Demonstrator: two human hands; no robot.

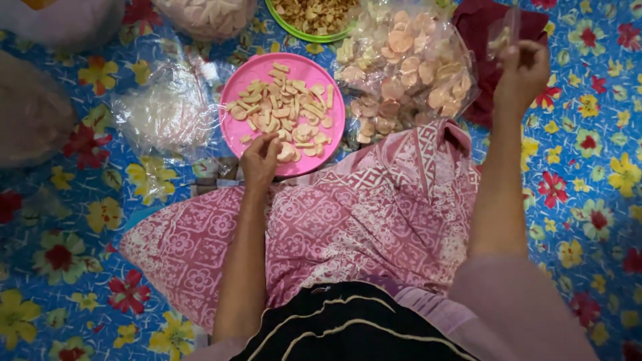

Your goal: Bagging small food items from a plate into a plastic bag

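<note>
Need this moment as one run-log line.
left hand: picking crackers at pink plate | right hand: holding up small clear bag | large cracker bag: beside plate

Left hand (261,159) sits at the near rim of the pink plate (234,130), chips heaped across most of it; a crumpled clear bag (164,113) crowds the plate's left side; a big bag of round crackers (408,67) presses against its right; a green bowl (284,23) blocks the far side; right hand (521,73) is raised over open floral mat (588,167), room there.
</note>
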